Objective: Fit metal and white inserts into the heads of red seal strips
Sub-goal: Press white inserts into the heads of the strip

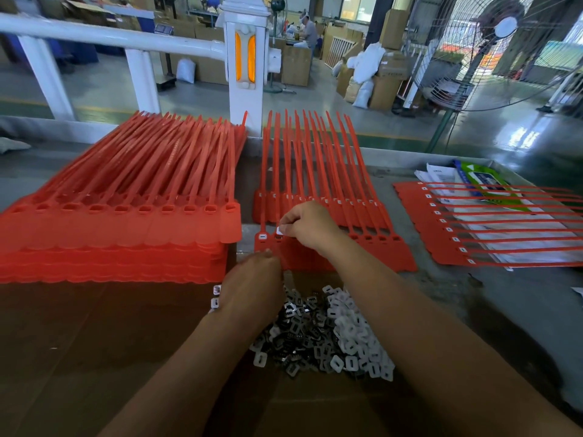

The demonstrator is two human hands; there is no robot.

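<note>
One white insert (pixel 279 230) in right grip (pixel 310 225), over strip head (pixel 278 238).

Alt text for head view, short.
Right hand pinches a small white plastic insert over a head of the middle red plastic seal strip sheet; left hand touches its near edge. A pile of loose metal and white inserts lies nearer.

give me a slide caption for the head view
Right hand pinches a white insert above a red seal strip head; left hand over the insert pile.
</note>
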